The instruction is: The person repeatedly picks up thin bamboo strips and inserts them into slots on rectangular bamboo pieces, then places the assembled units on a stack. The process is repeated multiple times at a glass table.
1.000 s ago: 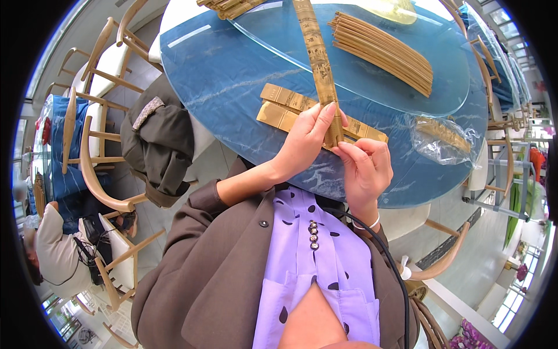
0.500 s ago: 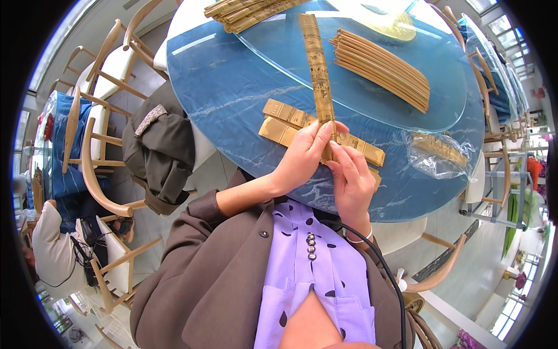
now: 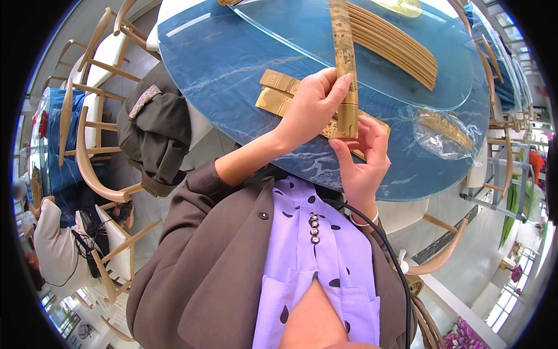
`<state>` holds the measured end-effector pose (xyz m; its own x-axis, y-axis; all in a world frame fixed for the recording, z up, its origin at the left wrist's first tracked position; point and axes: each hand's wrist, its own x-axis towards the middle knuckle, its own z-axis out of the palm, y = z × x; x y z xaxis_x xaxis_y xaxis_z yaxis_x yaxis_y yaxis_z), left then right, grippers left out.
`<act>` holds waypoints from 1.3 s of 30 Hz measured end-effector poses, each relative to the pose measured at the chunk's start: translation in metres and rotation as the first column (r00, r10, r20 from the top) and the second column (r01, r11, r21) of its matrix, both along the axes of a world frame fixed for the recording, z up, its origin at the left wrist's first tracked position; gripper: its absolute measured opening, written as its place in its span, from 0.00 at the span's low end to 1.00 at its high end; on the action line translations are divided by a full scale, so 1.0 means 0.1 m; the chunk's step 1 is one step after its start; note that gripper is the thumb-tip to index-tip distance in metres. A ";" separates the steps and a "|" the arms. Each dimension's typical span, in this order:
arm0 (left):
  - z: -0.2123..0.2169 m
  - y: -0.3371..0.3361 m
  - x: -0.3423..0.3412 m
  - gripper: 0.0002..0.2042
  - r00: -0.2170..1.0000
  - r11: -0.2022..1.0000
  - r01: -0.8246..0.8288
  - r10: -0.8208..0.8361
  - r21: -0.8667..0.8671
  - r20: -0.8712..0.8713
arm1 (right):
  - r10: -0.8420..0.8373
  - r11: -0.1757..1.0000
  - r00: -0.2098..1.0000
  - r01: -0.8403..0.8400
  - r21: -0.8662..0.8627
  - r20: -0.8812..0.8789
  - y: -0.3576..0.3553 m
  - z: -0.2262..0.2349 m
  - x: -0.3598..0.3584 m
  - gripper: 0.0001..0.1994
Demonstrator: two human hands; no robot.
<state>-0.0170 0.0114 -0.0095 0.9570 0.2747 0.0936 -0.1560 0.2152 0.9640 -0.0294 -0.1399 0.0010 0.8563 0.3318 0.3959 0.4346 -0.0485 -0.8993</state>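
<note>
My left hand [image 3: 314, 107] is closed around the lower part of a long gold printed paper strip [image 3: 344, 58], thumb across its front. Upright in view, the strip runs away from me past the upper edge. By its lower end is my right hand [image 3: 366, 160], thumb and fingers apart; whether a fingertip touches the strip I cannot tell. Beneath my hands, two flat gold folded strips, a farther one [image 3: 279, 80] and a nearer one [image 3: 272, 102], lie side by side on the blue table [image 3: 215, 70], partly hidden by my hands.
A glass turntable [image 3: 290, 35] carries a row of thin brown sticks [image 3: 401, 49] and a yellowish dish [image 3: 407, 7]. To the right lies a clear plastic bag [image 3: 446, 134] with gold pieces inside. A dark coat [image 3: 157, 131] hangs over a chair at left. A black cable [image 3: 395, 273] runs down my right side.
My left hand has moved up and right with the strip, which now shows a broader face. My right hand has loosened from its pinch, its fingers spreading near the strip's lower end.
</note>
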 end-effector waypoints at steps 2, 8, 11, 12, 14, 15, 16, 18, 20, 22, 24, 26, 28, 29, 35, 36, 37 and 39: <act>-0.01 -0.02 -0.01 0.11 1.000 1.000 0.006 -0.005 -0.015 0.013 | 0.026 0.996 0.984 -0.011 -0.089 0.175 -0.03 -0.02 0.07 0.21; 0.13 0.03 -0.02 0.14 0.997 0.980 -0.083 0.081 -0.182 -0.017 | 0.133 0.972 0.955 -0.074 -0.224 0.264 -0.05 0.00 0.03 0.18; 0.02 0.10 0.08 0.15 0.999 0.980 -0.018 0.025 -0.197 0.030 | 0.231 0.952 0.948 -0.173 -0.255 0.220 -0.06 0.00 0.07 0.17; 0.04 0.10 0.07 0.15 1.000 0.984 -0.012 0.015 -0.179 0.016 | 0.260 0.942 0.936 -0.193 -0.274 0.237 -0.07 -0.02 0.10 0.17; 0.08 0.09 0.03 0.15 1.000 0.990 0.002 -0.003 -0.142 -0.010 | 0.301 0.922 0.908 -0.199 -0.333 0.291 -0.11 0.06 0.11 0.17; 0.09 0.10 0.04 0.15 1.000 0.992 0.007 -0.008 -0.127 -0.012 | 0.321 0.911 0.889 -0.196 -0.361 0.327 -0.10 0.11 0.14 0.17; 0.08 0.09 0.04 0.15 1.000 0.994 0.012 -0.014 -0.112 -0.012 | 0.319 0.908 0.873 -0.171 -0.382 0.368 -0.11 0.12 0.14 0.17; 0.03 0.06 0.05 0.14 1.000 0.995 -0.003 0.002 -0.102 -0.004 | 0.318 0.902 0.833 -0.120 -0.414 0.452 -0.11 0.08 0.14 0.18; 0.02 0.06 0.03 0.14 1.000 0.996 -0.007 0.006 -0.093 -0.012 | 0.330 0.889 0.769 -0.060 -0.453 0.547 -0.10 0.04 0.14 0.19; -0.02 0.06 0.03 0.14 0.999 0.998 0.015 -0.017 -0.061 -0.035 | 0.354 0.874 0.739 -0.044 -0.483 0.574 -0.11 0.06 0.10 0.20; 0.00 0.05 -0.01 0.14 0.998 0.999 0.037 -0.038 -0.035 -0.049 | 0.401 0.854 0.726 -0.075 -0.515 0.558 -0.15 0.09 0.10 0.20; -0.03 0.05 -0.03 0.14 0.999 0.999 0.006 -0.008 -0.037 -0.038 | 0.403 0.861 0.721 -0.089 -0.501 0.564 -0.15 0.07 0.11 0.20; -0.05 0.04 -0.03 0.14 0.999 0.999 -0.036 0.036 -0.027 -0.026 | 0.393 0.856 0.707 -0.046 -0.516 0.589 -0.15 0.06 0.08 0.20; -0.05 0.03 -0.03 0.14 0.999 0.999 -0.031 0.030 -0.020 -0.034 | 0.389 0.852 0.699 -0.025 -0.522 0.601 -0.14 0.06 0.06 0.20; -0.11 0.03 -0.04 0.15 0.997 0.999 0.018 -0.021 -0.046 -0.080 | 0.330 0.886 0.659 0.030 -0.462 0.676 -0.09 -0.03 -0.02 0.19; -0.11 0.03 -0.04 0.15 0.996 0.999 0.025 -0.029 -0.044 -0.082 | 0.326 0.889 0.665 0.027 -0.458 0.672 -0.08 -0.04 -0.02 0.19; -0.09 0.03 -0.05 0.15 0.996 0.999 0.018 -0.022 -0.042 -0.082 | 0.323 0.891 0.672 0.022 -0.453 0.667 -0.07 -0.04 -0.02 0.19; -0.07 0.01 -0.08 0.12 0.998 0.999 0.034 -0.035 -0.027 -0.051 | 0.306 0.883 0.702 0.044 -0.468 0.643 -0.06 -0.06 0.01 0.18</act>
<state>-0.0254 0.0122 -0.0164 0.9693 0.2432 0.0373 -0.0987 0.2452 0.9644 -0.0285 -0.1457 -0.0048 0.3343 0.6959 0.6356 0.9422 -0.2304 -0.2432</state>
